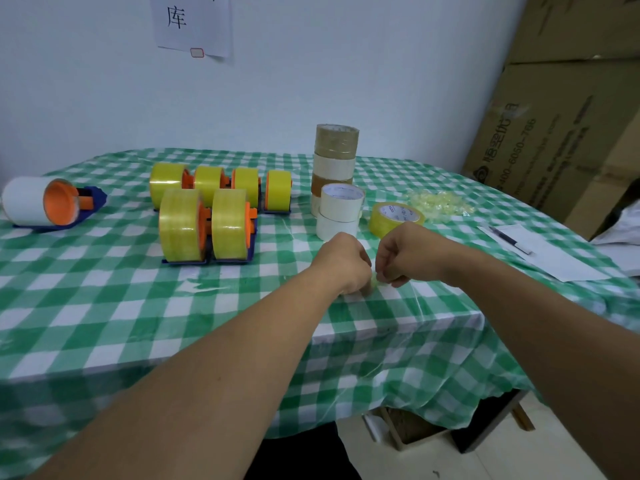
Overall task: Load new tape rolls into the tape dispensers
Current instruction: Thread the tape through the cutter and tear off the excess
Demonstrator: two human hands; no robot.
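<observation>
Across the green checked tablecloth [104, 306], six blue-and-orange dispensers [207, 209] stand loaded with yellow tape left of centre, and a white-roll dispenser [45, 202] sits well apart at the far left. Beyond my hands rises the stack of spare rolls [335, 161]. To its right lie a pile of scraps [438, 202] and, nearer me, the loose yellow roll [396, 218], lying flat; I take that one to be next for loading. My left hand [343, 261] and right hand [405, 252] are curled knuckle to knuckle just above the cloth. Both seem to pinch a small scrap of tape [374, 281] between them, though my fingertips are hidden. I judge I'm clearing a stuck bit of tape. To do it well I should fold the sticky side in on itself and roll it tight so it lets go of my fingers. I should also keep it off the cloth and drop it on the pile.
</observation>
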